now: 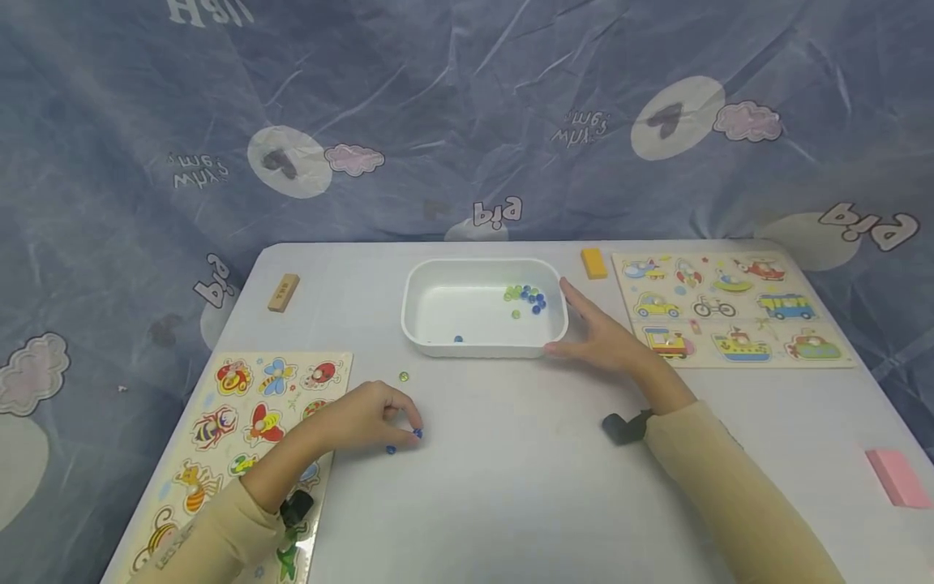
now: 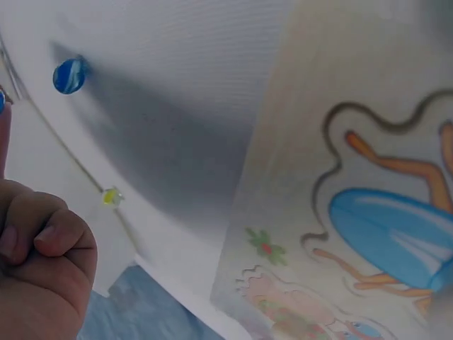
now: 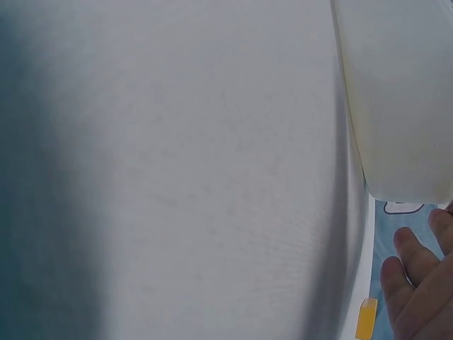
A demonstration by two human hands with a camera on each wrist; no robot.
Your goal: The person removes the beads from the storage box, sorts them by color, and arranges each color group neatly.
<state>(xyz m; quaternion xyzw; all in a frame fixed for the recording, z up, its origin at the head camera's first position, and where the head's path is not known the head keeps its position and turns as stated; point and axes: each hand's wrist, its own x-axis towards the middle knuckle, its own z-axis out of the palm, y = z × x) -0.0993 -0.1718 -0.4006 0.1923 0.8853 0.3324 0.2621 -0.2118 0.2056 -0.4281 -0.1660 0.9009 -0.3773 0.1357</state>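
My left hand point(image 1: 368, 418) pinches a blue glass marble point(image 1: 417, 433) between thumb and fingertips, low over the white table. Just below that hand lies another blue marble point(image 1: 391, 449), seen in the left wrist view as a blue-and-white swirled marble point(image 2: 69, 76). A yellow-green marble point(image 1: 404, 376) sits on the table beyond the knuckles. My right hand point(image 1: 609, 341) rests against the right end of a white tray point(image 1: 481, 350), thumb and fingers spread along its rim. Inside the tray, several blue and green marbles point(image 1: 533, 298) cluster at the right; one blue marble point(image 1: 458, 339) lies near the front wall.
An insect puzzle board point(image 1: 241, 405) lies under the left forearm. To the right is a vehicle puzzle board point(image 1: 730, 308), beside a yellow block point(image 1: 594, 264). A wooden block point(image 1: 284, 292) stands back left, and a pink block point(image 1: 897, 478) lies near the right edge.
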